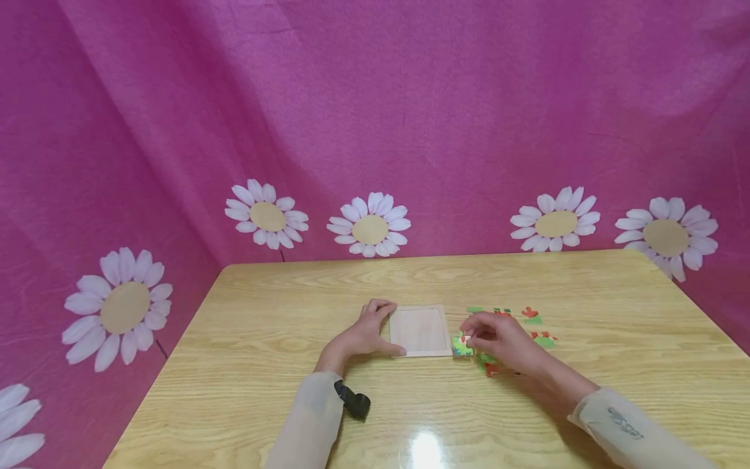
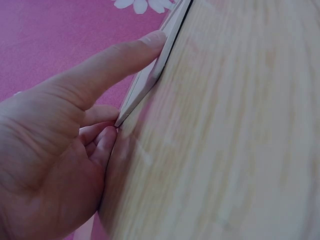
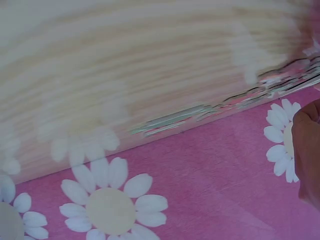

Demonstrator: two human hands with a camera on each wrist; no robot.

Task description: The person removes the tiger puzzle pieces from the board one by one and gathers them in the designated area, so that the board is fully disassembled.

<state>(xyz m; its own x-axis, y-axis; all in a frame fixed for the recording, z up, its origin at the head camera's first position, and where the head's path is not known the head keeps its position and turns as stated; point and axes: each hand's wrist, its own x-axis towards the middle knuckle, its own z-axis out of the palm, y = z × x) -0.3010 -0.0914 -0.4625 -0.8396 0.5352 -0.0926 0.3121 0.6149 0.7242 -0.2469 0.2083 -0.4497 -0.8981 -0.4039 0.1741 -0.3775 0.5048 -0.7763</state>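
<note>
A square wooden puzzle tray (image 1: 418, 331) with a raised rim lies on the table. My left hand (image 1: 366, 333) holds it from the left, thumb on the near edge and fingers at the far left corner. The left wrist view shows the thumb (image 2: 125, 57) against the tray's rim (image 2: 162, 62). Beside the tray's right edge, my right hand (image 1: 500, 340) pinches a green, yellow and blue puzzle piece (image 1: 461, 346) between thumb and fingers. In the right wrist view only part of the right hand (image 3: 307, 152) shows, and its fingertips are out of sight.
Several red and green puzzle pieces (image 1: 545, 340) lie around and partly under the right hand. From the right wrist they appear edge-on as thin flat pieces (image 3: 172, 120). A pink curtain (image 1: 457, 130) with white daisies hangs behind the wood-grain table (image 1: 246, 339).
</note>
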